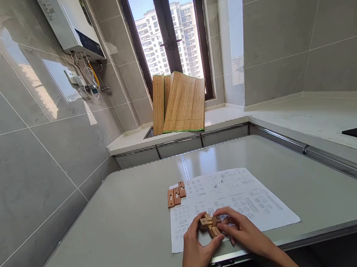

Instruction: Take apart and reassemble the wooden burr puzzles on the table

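Several light wooden pieces are fitted together as a puzzle block (209, 224) just above the front of a printed sheet (228, 189). My left hand (196, 248) closes on its left side, thumb at the bottom and forefinger at the top. On its right side, the fingers of my right hand (239, 227) are closed around the same block and hide part of it. Three flat reddish-brown wooden pieces with cut-out slots, one of them a notched piece (182, 189), lie at the sheet's upper left corner.
The sheet lies on a folding table (113, 234) with a centre seam. Behind it, a folded bamboo mat (183, 101) leans against the window. A white counter (314, 116) borders the right side, and a water heater (71, 24) hangs on the left wall.
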`<state>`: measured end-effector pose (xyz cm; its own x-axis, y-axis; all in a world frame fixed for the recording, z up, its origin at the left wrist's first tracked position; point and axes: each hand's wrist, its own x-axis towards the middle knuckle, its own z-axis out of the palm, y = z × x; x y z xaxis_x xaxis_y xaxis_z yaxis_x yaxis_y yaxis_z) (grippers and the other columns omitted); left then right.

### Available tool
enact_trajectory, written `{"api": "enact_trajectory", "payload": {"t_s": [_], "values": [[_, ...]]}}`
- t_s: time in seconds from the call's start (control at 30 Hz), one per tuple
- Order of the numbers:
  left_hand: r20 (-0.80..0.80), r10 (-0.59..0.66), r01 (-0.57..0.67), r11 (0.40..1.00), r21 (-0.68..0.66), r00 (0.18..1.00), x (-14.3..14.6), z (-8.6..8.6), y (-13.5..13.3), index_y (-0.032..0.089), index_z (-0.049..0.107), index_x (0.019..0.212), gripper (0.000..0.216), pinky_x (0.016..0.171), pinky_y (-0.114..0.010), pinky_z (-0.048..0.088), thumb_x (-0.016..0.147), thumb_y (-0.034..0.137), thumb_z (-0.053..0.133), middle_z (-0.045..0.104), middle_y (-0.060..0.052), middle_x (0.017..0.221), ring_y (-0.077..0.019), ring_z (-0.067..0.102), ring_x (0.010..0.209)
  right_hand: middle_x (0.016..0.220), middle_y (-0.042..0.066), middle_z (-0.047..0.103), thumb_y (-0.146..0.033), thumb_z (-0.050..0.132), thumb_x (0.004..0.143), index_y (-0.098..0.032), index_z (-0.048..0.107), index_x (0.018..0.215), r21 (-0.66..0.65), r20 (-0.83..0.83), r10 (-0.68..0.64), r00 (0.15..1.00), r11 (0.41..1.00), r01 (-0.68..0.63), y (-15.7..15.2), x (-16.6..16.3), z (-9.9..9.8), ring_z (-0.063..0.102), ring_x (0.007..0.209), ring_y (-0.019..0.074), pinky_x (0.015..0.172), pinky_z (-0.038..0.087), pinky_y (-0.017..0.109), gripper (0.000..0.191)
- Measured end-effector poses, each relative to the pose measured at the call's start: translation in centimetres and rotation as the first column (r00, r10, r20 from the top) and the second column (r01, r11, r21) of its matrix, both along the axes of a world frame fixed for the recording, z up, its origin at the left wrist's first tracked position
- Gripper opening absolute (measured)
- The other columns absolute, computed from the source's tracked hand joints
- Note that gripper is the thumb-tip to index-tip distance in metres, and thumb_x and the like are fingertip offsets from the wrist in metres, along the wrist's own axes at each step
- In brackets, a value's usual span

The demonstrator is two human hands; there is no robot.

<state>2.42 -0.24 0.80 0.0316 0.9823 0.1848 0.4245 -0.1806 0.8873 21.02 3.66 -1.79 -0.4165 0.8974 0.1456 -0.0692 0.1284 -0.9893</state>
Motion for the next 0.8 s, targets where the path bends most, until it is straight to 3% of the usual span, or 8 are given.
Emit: {"api": "enact_trajectory", "payload": {"t_s": [0.17, 0.43, 0.6, 0.8], "values": [[0.022, 0.015, -0.014, 0.999, -0.029, 1.000, -0.1, 0.2, 0.0, 0.028, 0.063, 0.130, 0.057, 0.107, -0.042, 0.048, 0.077, 0.039, 0.079, 0.072, -0.006, 0.126, -0.0292, 0.065, 0.119, 0.085, 0.001, 0.065, -0.062, 0.061, 0.090, -0.024, 0.058, 0.117, -0.025, -0.021, 0.012, 1.000, 1.000, -0.012, 0.2, 0.2, -0.9, 0.050, 0.054, 0.0111, 0.055, 0.047, 0.029, 0.046], [0.040, 0.093, -0.092, 0.996, -0.010, 0.995, -0.2, 0.0, 0.1, 0.026, 0.061, 0.130, 0.057, 0.106, -0.043, 0.049, 0.077, 0.041, 0.078, 0.071, -0.007, 0.128, -0.0289, 0.066, 0.118, 0.082, 0.002, 0.066, -0.068, 0.057, 0.090, -0.022, 0.053, 0.111, -0.032, -0.023, -0.079, 0.997, 0.996, 0.078, 0.8, -0.1, -1.9, 0.052, 0.055, 0.0133, 0.056, 0.047, 0.030, 0.050], [0.036, 0.099, -0.098, 0.995, -0.011, 0.994, -0.1, -0.2, 0.2, 0.024, 0.060, 0.129, 0.057, 0.105, -0.043, 0.049, 0.078, 0.039, 0.077, 0.072, -0.008, 0.124, -0.0282, 0.067, 0.115, 0.093, 0.007, 0.070, -0.068, 0.063, 0.086, -0.023, 0.051, 0.109, -0.032, -0.072, -0.152, 0.986, 0.988, 0.150, 0.8, -0.3, -2.0, 0.063, 0.066, 0.0178, 0.067, 0.056, 0.035, 0.052], [0.010, 0.081, -0.081, 0.996, -0.023, 0.997, 0.0, -0.1, 0.1, 0.025, 0.061, 0.127, 0.054, 0.105, -0.042, 0.048, 0.078, 0.038, 0.077, 0.072, -0.007, 0.125, -0.0279, 0.067, 0.114, 0.118, 0.012, 0.067, -0.064, 0.064, 0.087, -0.023, 0.057, 0.116, 0.044, -0.019, -0.203, 0.979, 0.978, 0.204, 0.9, -0.4, -2.6, 0.069, 0.098, 0.0273, 0.082, 0.059, 0.039, 0.051]]}}
